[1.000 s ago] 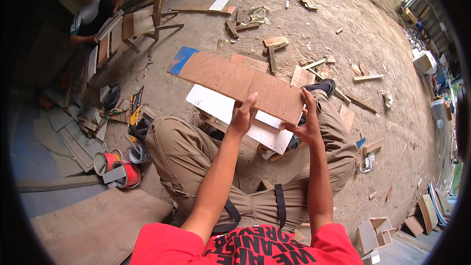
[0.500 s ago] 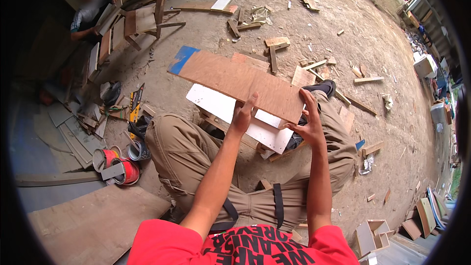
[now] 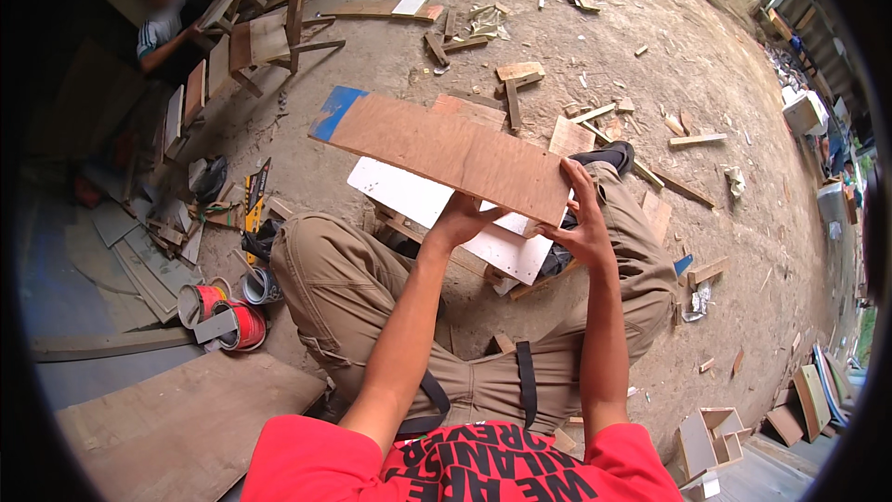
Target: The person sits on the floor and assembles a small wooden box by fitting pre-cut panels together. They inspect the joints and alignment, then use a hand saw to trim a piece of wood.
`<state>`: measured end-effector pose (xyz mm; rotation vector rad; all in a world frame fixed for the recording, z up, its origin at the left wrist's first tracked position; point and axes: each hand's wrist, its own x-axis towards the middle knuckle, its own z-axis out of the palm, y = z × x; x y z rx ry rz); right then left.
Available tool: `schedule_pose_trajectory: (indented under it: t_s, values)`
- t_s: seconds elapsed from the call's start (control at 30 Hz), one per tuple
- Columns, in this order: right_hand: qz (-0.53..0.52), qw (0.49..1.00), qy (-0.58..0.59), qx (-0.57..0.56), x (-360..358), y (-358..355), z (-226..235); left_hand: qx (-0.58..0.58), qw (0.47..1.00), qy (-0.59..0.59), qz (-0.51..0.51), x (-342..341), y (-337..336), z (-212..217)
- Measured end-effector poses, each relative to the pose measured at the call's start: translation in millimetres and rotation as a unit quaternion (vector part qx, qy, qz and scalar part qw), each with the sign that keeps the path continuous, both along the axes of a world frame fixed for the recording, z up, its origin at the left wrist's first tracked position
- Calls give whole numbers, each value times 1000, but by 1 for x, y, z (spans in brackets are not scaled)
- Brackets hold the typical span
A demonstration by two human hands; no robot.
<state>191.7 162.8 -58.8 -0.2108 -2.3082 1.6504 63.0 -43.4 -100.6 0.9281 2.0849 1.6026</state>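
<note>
A long brown plywood board (image 3: 446,149) with a blue-painted far-left end is held up in front of me, above my crossed legs. My left hand (image 3: 460,220) supports it from beneath at the near edge, its fingers mostly hidden by the wood. At the right end, my right hand (image 3: 578,223) grips the board with fingers on the end edge and the thumb at the near corner. Below it lies a white board (image 3: 409,193) with small dark marks, resting on wooden pieces between my knees; the brown board covers part of it.
Left of my knee stand red paint cans (image 3: 243,325), a grey-white can (image 3: 262,285) and a yellow-and-black saw (image 3: 255,195). Scrap wood (image 3: 522,74) litters the dirt floor ahead. Another person (image 3: 167,28) handles wood at far left. A small wooden box (image 3: 711,442) stands at lower right.
My left thumb has come off the board's top face, and that hand has slid beneath the edge. The board has shifted slightly left. The other person's hands have moved.
</note>
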Motion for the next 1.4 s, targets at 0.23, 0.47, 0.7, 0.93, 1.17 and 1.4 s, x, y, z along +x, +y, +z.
schedule_pose_trajectory:
  t_s: [0.23,0.47,0.7,0.93,1.17,1.4]
  values:
    - [21,1000,17,-11,-2,-1,1,17,990,100,96,-2,1,-45]
    - [37,998,28,45,-5,6,6,13,985,130,111,-3,-1,-44]
    - [48,996,54,54,-4,8,0,-4,990,101,97,-3,-2,-36]
    - [60,995,65,54,-2,12,5,-37,995,80,50,-9,-3,-20]
    - [32,993,45,107,-1,8,5,25,995,45,80,-5,2,-29]
    - [14,995,64,76,-2,4,0,14,983,137,124,-2,7,-40]
